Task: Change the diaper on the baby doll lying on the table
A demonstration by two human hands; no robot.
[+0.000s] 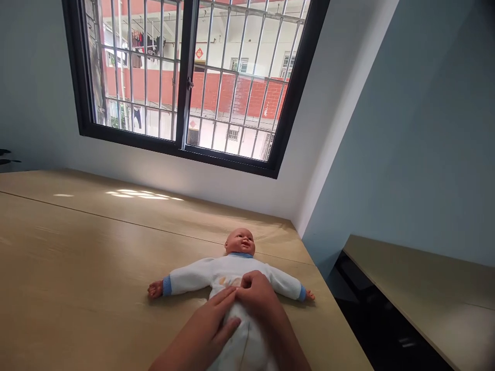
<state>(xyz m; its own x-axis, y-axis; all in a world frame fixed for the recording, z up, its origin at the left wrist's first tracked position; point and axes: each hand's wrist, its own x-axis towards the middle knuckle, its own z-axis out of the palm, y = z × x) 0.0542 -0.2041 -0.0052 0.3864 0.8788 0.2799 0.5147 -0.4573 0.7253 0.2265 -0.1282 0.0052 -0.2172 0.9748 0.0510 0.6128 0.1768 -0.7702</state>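
Note:
A baby doll lies on its back with both arms spread wide. It wears a white romper with blue cuffs and a blue collar, and a tan print partly shows on the chest. My left hand rests on the romper's front, fingers stretched out and thumb apart. Beside it, fingertips close together, my right hand is curled in a pinch at the doll's chest. Whatever is between its fingers is hidden. My forearms cover part of the doll's lower body.
The doll lies on a light wooden table with a seam across it. A second table stands to the right beyond a dark gap. Behind are a wall and a barred window; sunlight patches fall near the table's far edge.

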